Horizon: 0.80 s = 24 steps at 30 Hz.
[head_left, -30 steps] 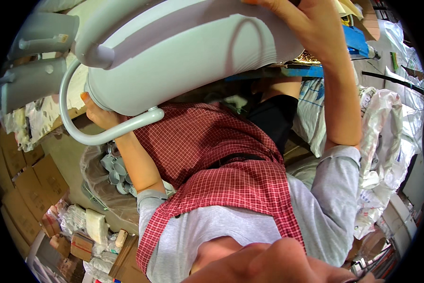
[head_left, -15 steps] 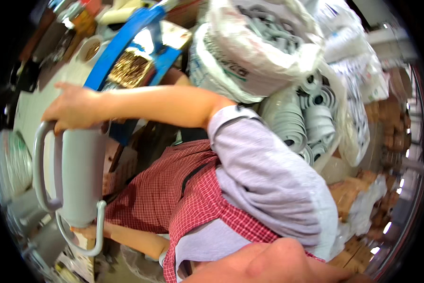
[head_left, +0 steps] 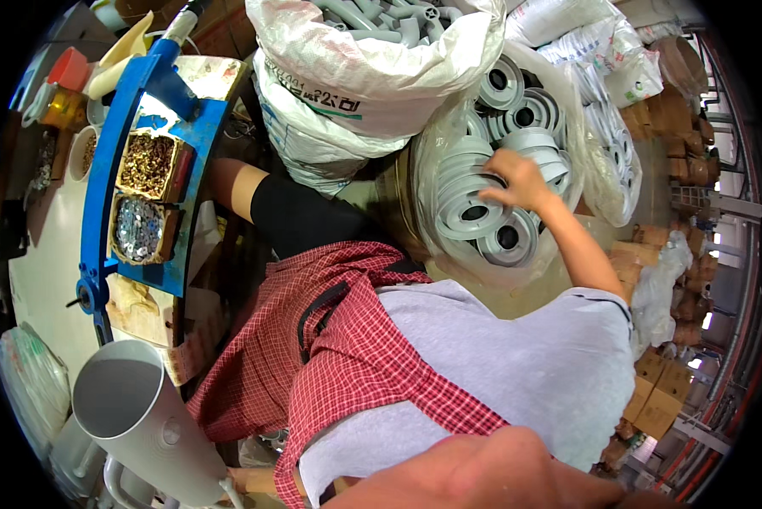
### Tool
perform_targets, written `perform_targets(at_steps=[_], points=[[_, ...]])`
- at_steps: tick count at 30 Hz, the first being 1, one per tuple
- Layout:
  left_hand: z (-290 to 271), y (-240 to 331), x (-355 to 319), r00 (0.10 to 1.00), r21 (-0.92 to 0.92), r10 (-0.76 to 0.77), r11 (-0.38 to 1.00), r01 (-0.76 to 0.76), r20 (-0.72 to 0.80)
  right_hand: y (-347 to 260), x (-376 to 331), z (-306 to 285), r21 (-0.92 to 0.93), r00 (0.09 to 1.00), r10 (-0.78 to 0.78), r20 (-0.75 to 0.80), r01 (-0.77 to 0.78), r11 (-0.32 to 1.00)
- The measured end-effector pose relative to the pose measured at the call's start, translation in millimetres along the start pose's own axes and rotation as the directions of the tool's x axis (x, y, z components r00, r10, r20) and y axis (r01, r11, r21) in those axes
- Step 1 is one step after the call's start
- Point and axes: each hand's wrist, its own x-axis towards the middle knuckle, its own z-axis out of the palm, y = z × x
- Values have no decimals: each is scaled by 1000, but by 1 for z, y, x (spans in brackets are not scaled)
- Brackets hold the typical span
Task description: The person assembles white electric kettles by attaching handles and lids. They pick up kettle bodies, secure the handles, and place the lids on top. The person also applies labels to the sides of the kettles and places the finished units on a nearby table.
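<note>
A grey plastic jug tilts at the lower left, its round mouth facing up and away. It has a curved handle on its side. My left hand is at the jug's lower end and supports it, its fingers mostly hidden behind the wall. At the upper middle, my right hand reaches over a clear plastic bag of grey round lid-like parts. Thumb and fingers are apart above the stacked parts; whether they touch one is unclear.
Beside my lap stands a blue metal press with a tray of brass-coloured screws and a tray of silvery pieces. A white woven sack of grey handles stands at the top. Cardboard boxes are stacked at the right.
My right hand has left the jug and moved right to the bag of round parts. The jug has tipped lower, so its open mouth now shows.
</note>
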Motion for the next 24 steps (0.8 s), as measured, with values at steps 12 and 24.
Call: perform_targets(at_steps=[12, 24], points=[[-56, -11, -24, 994, -185, -78, 981, 62, -82, -157, 173, -1, 638, 977, -210, 45, 134, 759], [-110, 0, -129, 957, -395, -115, 919, 0, -267, -346, 232, 96, 933, 670, -711, -214, 355, 53]])
